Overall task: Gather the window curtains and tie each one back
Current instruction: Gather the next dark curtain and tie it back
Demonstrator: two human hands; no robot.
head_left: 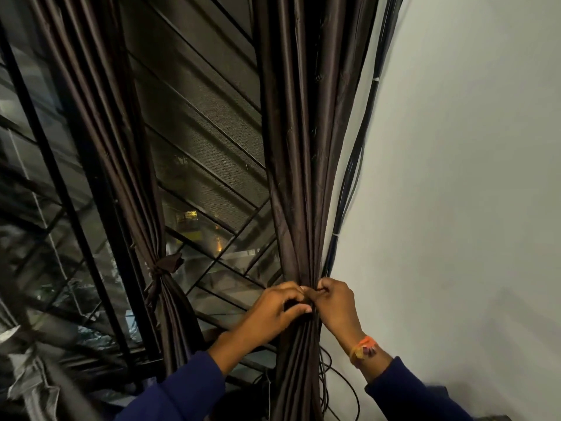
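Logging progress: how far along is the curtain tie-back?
Done: left curtain is gathered and knotted with its tie. In hand: left hand and right hand pinch the bunched right curtain at tie height. Left: no finished knot visible there yet.

Two curtains hang in front of the window [194, 123]: the left curtain [100, 123] is tied with a tie-back [165, 264] around its middle, and the right curtain [303, 132] hangs just beside the wall [470, 147], which is on the right. A bunch of cables [353, 165] runs down between the right curtain and the wall. Low down, the left hand [274, 311] is on the left side of the right curtain and the right hand [335, 305] is on its right side, with both hands touching it and their fingertips meeting in front of it.
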